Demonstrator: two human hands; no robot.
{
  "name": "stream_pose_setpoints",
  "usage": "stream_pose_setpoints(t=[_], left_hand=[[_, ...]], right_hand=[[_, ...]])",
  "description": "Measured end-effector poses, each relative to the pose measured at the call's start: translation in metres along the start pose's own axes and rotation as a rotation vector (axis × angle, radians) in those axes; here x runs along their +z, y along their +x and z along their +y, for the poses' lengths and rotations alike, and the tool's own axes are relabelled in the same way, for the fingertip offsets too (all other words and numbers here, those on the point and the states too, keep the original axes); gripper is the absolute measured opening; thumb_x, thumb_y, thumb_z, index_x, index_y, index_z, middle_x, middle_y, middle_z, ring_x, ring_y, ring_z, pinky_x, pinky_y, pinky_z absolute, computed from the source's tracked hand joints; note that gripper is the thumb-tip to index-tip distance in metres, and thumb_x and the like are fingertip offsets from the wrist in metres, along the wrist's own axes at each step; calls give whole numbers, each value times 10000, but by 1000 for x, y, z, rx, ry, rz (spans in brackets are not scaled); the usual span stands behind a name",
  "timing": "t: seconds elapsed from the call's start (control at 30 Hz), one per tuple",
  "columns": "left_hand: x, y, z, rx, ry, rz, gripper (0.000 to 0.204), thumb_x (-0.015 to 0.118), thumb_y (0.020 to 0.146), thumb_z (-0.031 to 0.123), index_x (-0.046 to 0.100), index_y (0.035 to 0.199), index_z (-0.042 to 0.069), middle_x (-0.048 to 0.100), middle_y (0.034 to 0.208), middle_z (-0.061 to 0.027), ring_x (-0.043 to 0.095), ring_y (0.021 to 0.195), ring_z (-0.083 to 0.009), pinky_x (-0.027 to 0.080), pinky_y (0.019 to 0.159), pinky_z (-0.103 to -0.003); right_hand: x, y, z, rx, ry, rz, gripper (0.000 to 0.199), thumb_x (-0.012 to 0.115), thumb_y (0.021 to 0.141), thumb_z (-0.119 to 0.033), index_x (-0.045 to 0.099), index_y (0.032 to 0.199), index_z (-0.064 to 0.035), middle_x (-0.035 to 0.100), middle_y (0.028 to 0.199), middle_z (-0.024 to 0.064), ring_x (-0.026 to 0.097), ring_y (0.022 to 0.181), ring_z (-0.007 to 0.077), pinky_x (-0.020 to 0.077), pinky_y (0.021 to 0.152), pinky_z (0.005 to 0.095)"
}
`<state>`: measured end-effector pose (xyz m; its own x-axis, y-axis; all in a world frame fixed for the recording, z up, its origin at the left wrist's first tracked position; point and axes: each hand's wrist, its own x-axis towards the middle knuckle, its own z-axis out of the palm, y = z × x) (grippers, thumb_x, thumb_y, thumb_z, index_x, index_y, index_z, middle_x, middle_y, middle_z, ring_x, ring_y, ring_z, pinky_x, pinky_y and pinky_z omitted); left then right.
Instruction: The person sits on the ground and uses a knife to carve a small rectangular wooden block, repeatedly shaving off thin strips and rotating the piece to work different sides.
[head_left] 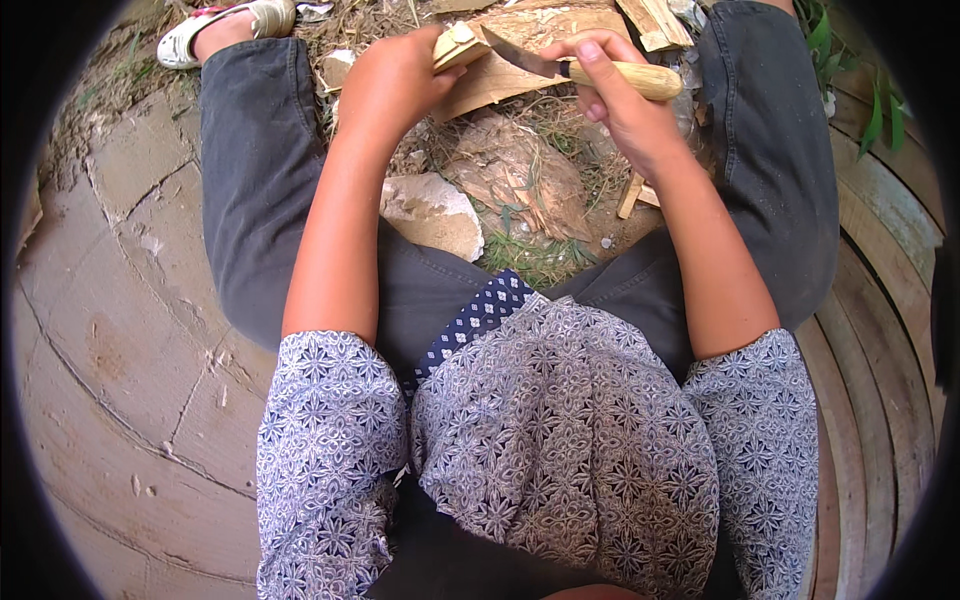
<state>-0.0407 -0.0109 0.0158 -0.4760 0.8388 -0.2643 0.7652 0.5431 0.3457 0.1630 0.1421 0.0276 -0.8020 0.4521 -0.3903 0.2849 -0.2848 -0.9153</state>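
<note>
**Blade tip just off the wood's right side**

Watching from far away through the head camera, I had cracked paving (110,350) filling the left and weathered planks (870,330) curving down the right. Between them sat the person in a patterned shirt (560,420) and dark trousers (262,170), legs spread around a patch of littered soil. A pale board (500,82) lay at the far side of that patch, with a broken stone (432,212) nearer the lap.

Over the board's left part, the left hand (393,80) was closed around a short wood piece (460,50), its right end sticking out of the fist. The fist hid the rest, so I could not tell its full length.

The right hand (625,105) was folded on a knife (532,64), thumb pressed along the pale handle (640,80). The knife's long axis ran from the handle's butt at the right, up and leftward to the tip. That was the relation I judged decisive: the wood lay left of the right hand, and the tip was the nearest part of the knife to it. I could not tell whether they touched. Small chips (459,33) sat on the wood's top.
</note>
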Motion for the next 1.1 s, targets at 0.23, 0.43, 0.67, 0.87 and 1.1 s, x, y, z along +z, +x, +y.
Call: stream_pose_setpoints(t=[0.23, 0.43, 0.67, 0.87, 1.1], left_hand=[[8, -1, -4, -36, 21, -14, 350, 787, 848, 333, 722, 1127, 131, 749, 950, -171, 717, 897, -385, 565, 774, -490], [12, 1, -1, -51, 6, -27, 359, 781, 853, 319, 708, 1155, 139, 748, 957, -174, 711, 905, -394, 560, 784, -497], [12, 2, -1, -52, -1, -34, 365, 777, 855, 306, 707, 1175, 145, 746, 963, -180, 708, 908, -399, 547, 780, -494], [9, 1, 3, -43, -16, -1, 316, 780, 845, 309, 713, 1078, 105, 748, 939, -182, 719, 896, -389, 570, 779, -498], [4, 1, 5, -34, -8, -16, 344, 785, 852, 312, 721, 1140, 135, 749, 940, -183, 720, 890, -391, 562, 769, -473]], right_hand=[[-11, -1, 10, 46, 241, 263, 291, 813, 917, -241, 614, 1031, -61, 728, 961, 61, 682, 719, 105, 577, 665, 267], [-1, -10, -10, 28, -51, 150, 234, 735, 972, -247, 690, 915, -24, 728, 897, 66, 735, 795, 133, 599, 695, 261], [16, -18, -6, -367, -331, 194, 261, 742, 947, -183, 654, 788, 4, 660, 715, 55, 636, 675, 123, 483, 620, 283], [19, -11, -21, -449, -399, 202, 224, 751, 914, -139, 648, 778, 7, 636, 720, 89, 599, 638, 197, 468, 620, 322], [21, -9, -14, -629, -426, 189, 208, 757, 889, -101, 630, 759, 0, 603, 702, 94, 577, 620, 218, 459, 598, 332]])
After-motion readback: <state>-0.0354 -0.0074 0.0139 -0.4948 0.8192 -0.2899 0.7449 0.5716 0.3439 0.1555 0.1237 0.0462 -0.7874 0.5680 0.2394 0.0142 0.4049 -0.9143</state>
